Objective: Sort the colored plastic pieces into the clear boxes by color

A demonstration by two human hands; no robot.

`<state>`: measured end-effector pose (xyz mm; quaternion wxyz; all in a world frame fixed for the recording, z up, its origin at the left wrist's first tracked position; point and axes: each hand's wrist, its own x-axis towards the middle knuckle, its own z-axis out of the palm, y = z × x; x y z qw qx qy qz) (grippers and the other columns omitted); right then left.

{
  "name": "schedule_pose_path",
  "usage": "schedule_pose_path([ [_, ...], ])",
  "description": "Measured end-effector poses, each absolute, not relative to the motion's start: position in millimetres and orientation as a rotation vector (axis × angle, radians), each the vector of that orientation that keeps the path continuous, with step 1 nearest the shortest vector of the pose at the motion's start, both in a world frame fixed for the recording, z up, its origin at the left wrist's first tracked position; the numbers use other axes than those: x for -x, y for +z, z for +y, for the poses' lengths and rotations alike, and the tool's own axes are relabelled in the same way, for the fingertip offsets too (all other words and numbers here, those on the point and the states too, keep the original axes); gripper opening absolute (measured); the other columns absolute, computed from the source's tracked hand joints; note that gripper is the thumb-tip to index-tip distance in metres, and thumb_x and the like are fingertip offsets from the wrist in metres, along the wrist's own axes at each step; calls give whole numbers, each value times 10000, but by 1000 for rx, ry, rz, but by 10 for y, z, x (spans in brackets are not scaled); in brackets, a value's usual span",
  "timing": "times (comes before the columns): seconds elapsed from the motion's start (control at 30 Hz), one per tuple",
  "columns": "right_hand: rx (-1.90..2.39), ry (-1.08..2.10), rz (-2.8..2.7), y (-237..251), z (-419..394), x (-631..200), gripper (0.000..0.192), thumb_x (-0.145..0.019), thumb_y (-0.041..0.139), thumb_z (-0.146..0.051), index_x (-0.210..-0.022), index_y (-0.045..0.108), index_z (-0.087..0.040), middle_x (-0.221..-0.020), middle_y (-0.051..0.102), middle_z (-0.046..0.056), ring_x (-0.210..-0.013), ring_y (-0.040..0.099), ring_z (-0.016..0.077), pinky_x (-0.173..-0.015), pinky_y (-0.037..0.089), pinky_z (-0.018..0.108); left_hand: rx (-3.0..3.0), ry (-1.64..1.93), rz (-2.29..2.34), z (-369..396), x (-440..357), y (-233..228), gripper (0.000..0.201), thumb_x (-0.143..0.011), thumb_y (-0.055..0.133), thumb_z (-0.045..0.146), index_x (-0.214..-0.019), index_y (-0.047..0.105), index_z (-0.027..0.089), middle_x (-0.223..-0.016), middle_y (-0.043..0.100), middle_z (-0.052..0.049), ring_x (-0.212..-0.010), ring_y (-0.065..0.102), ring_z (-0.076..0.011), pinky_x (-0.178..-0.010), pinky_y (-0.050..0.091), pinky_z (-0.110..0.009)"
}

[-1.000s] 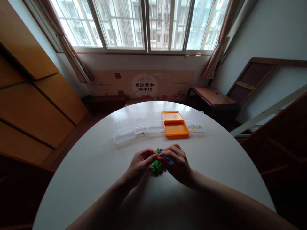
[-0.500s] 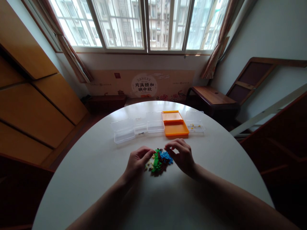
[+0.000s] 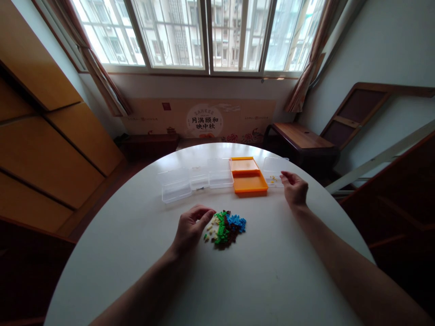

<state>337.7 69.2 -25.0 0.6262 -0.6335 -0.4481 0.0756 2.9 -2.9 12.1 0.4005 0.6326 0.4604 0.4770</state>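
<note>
Sorting step, by the look of it — small bricks going from heap to boxes. Left hand (image 3: pixel 190 226) at frame centre, fingers curled narrow at the left edge of the brick pile (image 3: pixel 224 228), apparently pinching or nudging a pale piece; grip contents too small to tell. Right hand (image 3: pixel 294 188) out at right of centre, fingers loosely pinched over the clear box (image 3: pixel 276 174) holding a few yellow bits, beside the orange box (image 3: pixel 249 180); held piece, if any, not visible. Next move probably calls for a fine pinch — one colour only — without scattering the heap.
</note>
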Motion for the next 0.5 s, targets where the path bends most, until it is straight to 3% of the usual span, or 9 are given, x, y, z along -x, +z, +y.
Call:
schedule_pose_path([
  [0.33,1402,245,-1034,-282,664,-3255,310,-747,611,-363,-919,712,-127,-818,716,94,-684,650,195,-670,540,349,-1966,1179,1310,65,159,158,166,-799,619,311,-847,715,185,-792,672,-39,-718,593,-152,-671,475,-276],
  [0.5,1403,225,-1154,-193,568,-3115,291,-770,597,-364,-907,714,-135,-838,717,89,-683,630,188,-663,525,334,-2271,991,1267,86,196,85,167,-770,598,172,-878,717,220,-895,657,-46,-890,576,-192,-784,482,-328],
])
